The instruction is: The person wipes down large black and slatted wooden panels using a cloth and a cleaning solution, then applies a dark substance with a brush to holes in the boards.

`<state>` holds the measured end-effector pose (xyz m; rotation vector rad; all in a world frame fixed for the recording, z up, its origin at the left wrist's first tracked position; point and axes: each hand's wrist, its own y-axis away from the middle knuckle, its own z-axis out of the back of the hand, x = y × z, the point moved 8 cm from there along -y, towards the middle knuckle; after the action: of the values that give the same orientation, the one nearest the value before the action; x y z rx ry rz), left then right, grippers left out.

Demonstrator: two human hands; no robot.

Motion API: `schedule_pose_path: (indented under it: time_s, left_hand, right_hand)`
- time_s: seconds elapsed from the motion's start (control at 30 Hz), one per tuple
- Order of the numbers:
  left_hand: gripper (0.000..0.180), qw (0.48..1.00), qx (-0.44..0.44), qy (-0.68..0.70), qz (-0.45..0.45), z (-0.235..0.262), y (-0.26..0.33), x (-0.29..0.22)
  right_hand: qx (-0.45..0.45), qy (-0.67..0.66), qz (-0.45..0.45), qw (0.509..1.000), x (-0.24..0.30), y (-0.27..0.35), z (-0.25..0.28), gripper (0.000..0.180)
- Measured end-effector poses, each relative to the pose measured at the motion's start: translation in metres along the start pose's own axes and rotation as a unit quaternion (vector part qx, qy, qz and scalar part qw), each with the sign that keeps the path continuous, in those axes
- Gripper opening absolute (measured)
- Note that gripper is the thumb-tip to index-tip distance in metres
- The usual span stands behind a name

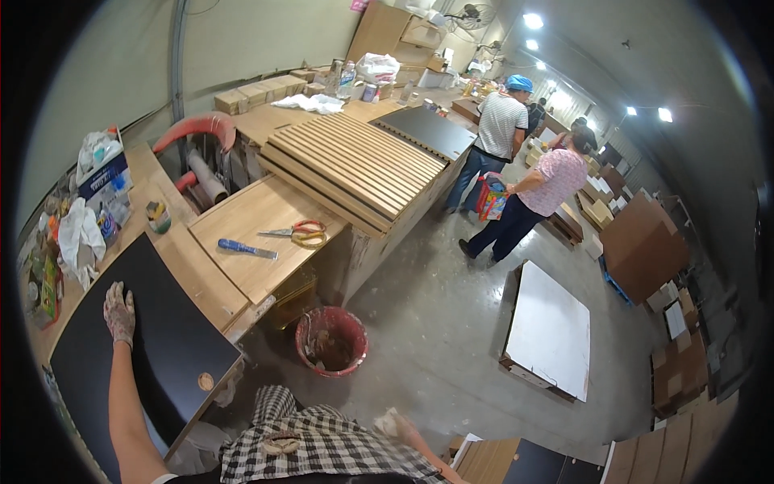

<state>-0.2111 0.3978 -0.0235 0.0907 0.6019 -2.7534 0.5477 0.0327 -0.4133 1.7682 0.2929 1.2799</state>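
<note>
Head view: left hand (119,313) in a speckled work glove, fingers spread flat, palm down on the black panel (137,355) at about 8 o'clock; holding nothing, just pressing on the board. Panel lies flat on the wooden workbench (173,258), its near corner overhanging the bench edge, with a small round tan disc (205,381) on it near that corner. Right hand (393,422) sits low at 6 o'clock beside the checked shirt, also gloved it seems; too small and blurred to tell whether it's open or gripping anything. On the lighter board at 10 o'clock: blue-handled tool (246,248) and scissors with yellow-red handles (298,233), well apart from the left hand. Stack of slatted wood panels (355,161) at 11 o'clock. Red bucket (331,340) on the floor near centre, just beside the bench. White panel (550,331) flat on the floor at 3 o'clock. Two people (524,169) stand at 1 o'clock, backs turned.
</note>
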Motion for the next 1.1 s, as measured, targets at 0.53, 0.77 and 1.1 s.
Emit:
schedule_pose_path:
  time_s: [0.53,0.77,1.1]
  left_hand:
    - [0.04,0.998,0.035,0.02,0.054,0.03,0.016,0.004]
    - [0.04,0.998,0.03,0.006,0.046,0.02,0.009,0.001]
    - [0.038,0.999,0.003,0.013,0.035,0.016,0.008,0.006]
  right_hand:
    - [0.153,0.334,0.345,0.864,0.103,0.065,-0.11,0.046]
    - [0.103,0.331,0.146,0.927,0.096,0.065,-0.089,0.046]
    - [0.11,0.51,0.322,0.79,0.087,0.034,-0.109,0.048]
